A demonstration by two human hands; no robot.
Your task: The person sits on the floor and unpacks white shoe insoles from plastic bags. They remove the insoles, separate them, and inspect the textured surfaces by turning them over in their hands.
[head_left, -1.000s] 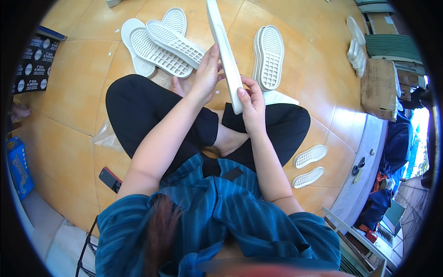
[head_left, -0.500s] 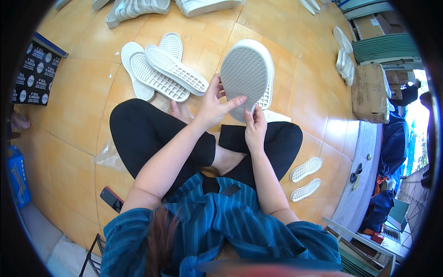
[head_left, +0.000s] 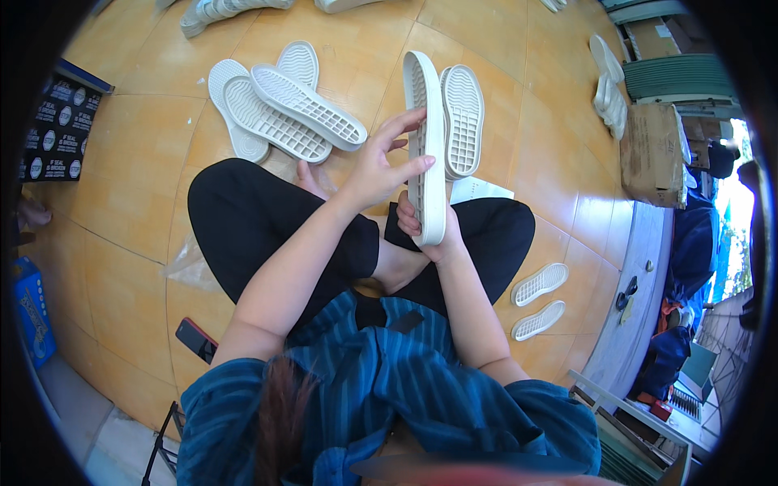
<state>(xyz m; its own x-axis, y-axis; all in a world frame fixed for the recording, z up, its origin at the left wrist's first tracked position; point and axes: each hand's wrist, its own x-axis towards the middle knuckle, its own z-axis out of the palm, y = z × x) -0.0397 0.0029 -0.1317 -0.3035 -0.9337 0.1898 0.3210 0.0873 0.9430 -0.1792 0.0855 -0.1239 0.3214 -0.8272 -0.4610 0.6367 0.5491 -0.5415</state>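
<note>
A white shoe sole (head_left: 433,154) stands on its edge in front of me, its side wall and part of the gridded inside showing. My left hand (head_left: 381,164) grips its middle, fingers over the grid side and thumb on the wall. Around the lower end, my right hand (head_left: 438,231) is closed, its palm partly hidden behind the sole. Just beyond lie stacked white soles (head_left: 464,121), grid face up on the floor. To the left, several more white soles (head_left: 304,105) overlap in a loose pile.
Two smaller soles (head_left: 540,284) lie right of my knee. A white paper (head_left: 481,191) sits under the stack's near end. A phone (head_left: 196,340) and clear plastic (head_left: 193,266) are at my left. Cardboard box (head_left: 652,154) stands far right, a black patterned box (head_left: 61,125) far left.
The held sole has turned from its textured flat face to its edge and grid side. My right hand has shifted from pinching its rim to wrapping its lower end.
</note>
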